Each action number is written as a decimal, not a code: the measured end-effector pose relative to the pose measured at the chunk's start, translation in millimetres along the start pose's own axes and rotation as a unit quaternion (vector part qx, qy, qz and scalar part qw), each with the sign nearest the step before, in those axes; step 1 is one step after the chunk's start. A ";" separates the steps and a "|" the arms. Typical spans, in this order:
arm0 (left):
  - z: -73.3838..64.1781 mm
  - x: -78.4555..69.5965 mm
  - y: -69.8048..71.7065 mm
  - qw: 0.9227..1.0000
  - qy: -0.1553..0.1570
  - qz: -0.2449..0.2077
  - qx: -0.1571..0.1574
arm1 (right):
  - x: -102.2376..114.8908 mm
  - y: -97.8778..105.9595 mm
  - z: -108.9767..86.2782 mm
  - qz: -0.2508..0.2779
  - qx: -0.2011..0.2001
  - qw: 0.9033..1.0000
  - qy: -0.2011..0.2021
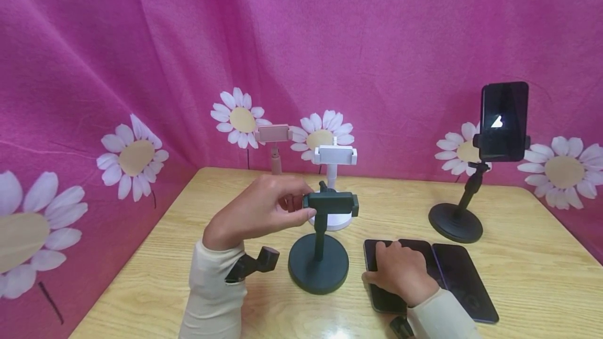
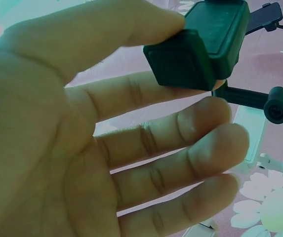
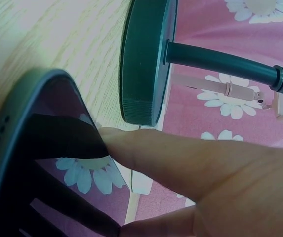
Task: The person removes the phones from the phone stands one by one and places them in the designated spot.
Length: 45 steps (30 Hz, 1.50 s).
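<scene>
My left hand [image 1: 264, 208] pinches the left end of the clamp on a dark green phone stand [image 1: 319, 260]. In the left wrist view the thumb presses one side of the green clamp [image 2: 215, 34] and the index finger passes behind it; the other fingers extend loosely below. My right hand [image 1: 402, 271] lies over the leftmost dark phone [image 1: 383, 300], which is flat on the table. In the right wrist view the thumb tip meets the edge of that phone [image 3: 82, 192], with another fingertip touching it lower down and their reflections on the screen.
Two more dark phones, a middle one [image 1: 419, 245] and a right one [image 1: 466, 281], lie alongside. A black stand [image 1: 456, 222] at the right holds an upright phone [image 1: 504, 135]. Behind the green stand are a white stand [image 1: 335, 156] and a pink stand [image 1: 274, 134]. A flowered pink cloth [image 1: 377, 41] hangs behind the table.
</scene>
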<state>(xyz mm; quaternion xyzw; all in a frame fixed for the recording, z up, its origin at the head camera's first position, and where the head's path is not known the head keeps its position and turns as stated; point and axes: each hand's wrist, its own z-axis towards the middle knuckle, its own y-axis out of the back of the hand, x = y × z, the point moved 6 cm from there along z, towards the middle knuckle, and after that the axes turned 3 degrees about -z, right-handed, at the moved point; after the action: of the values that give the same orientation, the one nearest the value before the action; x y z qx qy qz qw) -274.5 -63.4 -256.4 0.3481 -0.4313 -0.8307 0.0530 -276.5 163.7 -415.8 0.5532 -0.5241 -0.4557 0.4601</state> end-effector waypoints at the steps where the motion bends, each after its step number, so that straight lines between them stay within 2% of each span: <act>1: 0.0 -0.2 -0.1 1.000 0.000 0.001 0.000 | -0.2 -0.1 0.2 0.001 0.001 1.000 0.000; 7: -2.0 -2.4 1.2 1.000 -0.007 0.009 -0.003 | -1.0 -0.4 0.4 0.003 0.004 1.000 0.001; 16: -14.7 3.4 13.0 1.000 0.018 0.005 -0.003 | -0.9 -0.4 0.5 0.006 -0.002 1.000 0.002; 27: -39.0 25.0 39.9 0.995 0.086 0.026 -0.037 | -0.6 0.5 -1.1 -0.005 -0.006 1.000 0.006; 31: -50.2 30.4 52.3 0.992 0.096 0.048 -0.065 | -1.0 0.3 -1.5 -0.002 -0.004 1.000 0.005; 35: -63.5 35.2 62.5 0.985 0.126 0.075 -0.086 | -1.0 1.1 -2.3 0.001 -0.004 1.000 0.006; 38: -74.2 37.0 68.8 0.976 0.164 0.101 -0.097 | -0.8 1.8 -2.5 0.001 -0.008 1.000 0.009; 45: -93.3 39.7 84.2 0.957 0.216 0.145 -0.125 | -1.0 1.4 -2.4 -0.002 -0.008 1.000 0.010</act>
<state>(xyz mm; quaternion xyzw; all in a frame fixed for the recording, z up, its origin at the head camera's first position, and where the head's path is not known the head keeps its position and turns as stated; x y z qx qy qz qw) -263.9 -194.7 -250.1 0.4436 -0.3483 -0.7662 0.3080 -274.5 164.7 -414.0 0.5550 -0.5151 -0.4550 0.4687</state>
